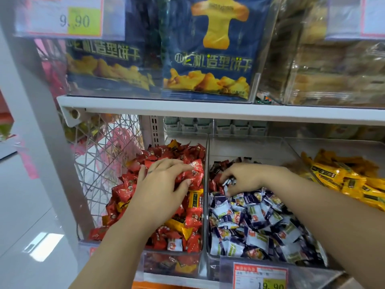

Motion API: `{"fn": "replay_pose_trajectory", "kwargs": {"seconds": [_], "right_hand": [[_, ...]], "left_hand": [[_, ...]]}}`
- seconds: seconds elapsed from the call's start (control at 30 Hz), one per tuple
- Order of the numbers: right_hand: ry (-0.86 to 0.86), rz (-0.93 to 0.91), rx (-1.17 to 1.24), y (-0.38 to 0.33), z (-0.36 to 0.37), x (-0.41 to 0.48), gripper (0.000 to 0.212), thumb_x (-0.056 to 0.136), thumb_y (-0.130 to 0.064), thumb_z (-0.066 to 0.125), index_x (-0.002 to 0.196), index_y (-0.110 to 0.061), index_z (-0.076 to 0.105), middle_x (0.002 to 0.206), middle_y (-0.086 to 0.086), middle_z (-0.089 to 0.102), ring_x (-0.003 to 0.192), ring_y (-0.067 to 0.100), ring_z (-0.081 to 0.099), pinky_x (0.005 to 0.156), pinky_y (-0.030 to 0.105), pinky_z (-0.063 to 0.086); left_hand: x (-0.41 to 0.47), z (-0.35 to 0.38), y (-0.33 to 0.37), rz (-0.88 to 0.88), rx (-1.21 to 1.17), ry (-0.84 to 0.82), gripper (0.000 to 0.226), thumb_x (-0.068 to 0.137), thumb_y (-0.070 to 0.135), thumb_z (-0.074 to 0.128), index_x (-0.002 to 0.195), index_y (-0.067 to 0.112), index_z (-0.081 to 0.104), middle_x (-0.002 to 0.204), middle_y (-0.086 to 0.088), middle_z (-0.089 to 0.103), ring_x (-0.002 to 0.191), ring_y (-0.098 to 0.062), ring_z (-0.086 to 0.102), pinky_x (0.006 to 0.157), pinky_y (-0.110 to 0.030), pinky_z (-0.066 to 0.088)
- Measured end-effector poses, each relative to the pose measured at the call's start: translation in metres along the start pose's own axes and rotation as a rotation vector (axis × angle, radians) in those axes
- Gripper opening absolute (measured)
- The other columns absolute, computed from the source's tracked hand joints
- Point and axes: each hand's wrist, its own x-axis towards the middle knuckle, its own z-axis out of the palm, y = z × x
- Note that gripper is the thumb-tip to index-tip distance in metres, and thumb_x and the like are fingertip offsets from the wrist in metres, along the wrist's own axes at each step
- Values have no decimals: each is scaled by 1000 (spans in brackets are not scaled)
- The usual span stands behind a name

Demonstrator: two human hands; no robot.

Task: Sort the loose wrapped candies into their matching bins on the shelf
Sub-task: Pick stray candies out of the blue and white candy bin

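Mid-sorting, the left hand (164, 180) lies curled over red candies (125, 192) left of the clear divider (206, 205), grip unclear, while just right of it the right hand (248, 178) pinches a blue-white candy (229, 182); next, probably lifting the stray yellow candies (195, 198) left of the divider out.

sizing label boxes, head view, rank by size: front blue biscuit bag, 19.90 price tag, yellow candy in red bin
1. front blue biscuit bag
2. 19.90 price tag
3. yellow candy
Tag is cut off below.
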Motion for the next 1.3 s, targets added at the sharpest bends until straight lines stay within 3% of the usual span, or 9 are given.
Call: {"fn": "replay_pose_trajectory", "kwargs": {"seconds": [0.2,0.37,0.6,0.7,0.8,0.93,1.03,1.17,1.3], "right_hand": [[-40,59,-101,8,-6,-26,39,90,-36,59,127,-25,55,138,-1,45,120,19,47,93,26,38],[-39,86,-196,17,-4,-49,32,94,-40,51,123,-30,60,132,-9,55,117,16,51,98,30,42],[-29,75,-351,19,8,-77,35,99,-42,36,132,-39,50,142,-14,43,137,16,27,115,51,7],[-36,67,-293,15,3,-80,37,98,-46,39,132,-38,49,141,-16,44,135,13,33,116,47,15],[80,3,-99,10,-9,-67,33,97,-40,46,125,-29,59,131,-14,56,114,6,52,100,28,39],[148,-21,93,-1,-6,-34,29,97,-26,50,124,-19,60,111,-9,63,78,1,57,68,10,41],[0,10,77,-3,3,-15,33,95,-23,52,127,-16,58,107,-7,62,84,7,54,74,17,41],[-67,77,150,-1,3,-7,28,91,-9,51,117,-11,62,70,-8,51,46,5,38,43,14,34],[28,70,184,2,2,-9,14,85,-10,64,95,-20,66,74,-4,58,57,12,49,55,23,41]], "left_hand": [[-3,-1,0,6,10,-13,34,95,36,49,129,42,51,137,21,42,136,-6,24,118,-49,5],[-8,-3,2,8,15,-18,33,95,36,49,128,43,51,137,21,42,136,-6,25,117,-50,6],[-10,-6,1,6,7,-18,33,95,35,49,127,44,51,136,22,42,136,-5,22,117,-48,2],[-10,-8,1,5,3,-15,32,95,35,49,126,44,52,135,22,42,136,-5,23,117,-49,3],[-10,-6,2,3,16,-22,32,95,35,49,127,43,52,136,22,42,136,-5,23,117,-47,2],[-8,-5,5,6,11,-25,33,95,36,49,128,43,51,137,22,41,135,-4,22,118,-47,3],[-6,-5,8,3,3,-26,33,95,36,49,128,43,51,137,24,40,136,-5,21,118,-46,1],[-4,-4,7,3,3,-34,34,95,36,48,128,44,50,138,24,40,137,-5,20,117,-45,0],[-5,-5,6,1,-2,-28,33,95,36,49,127,44,51,137,24,40,137,-4,20,117,-46,0]]}}
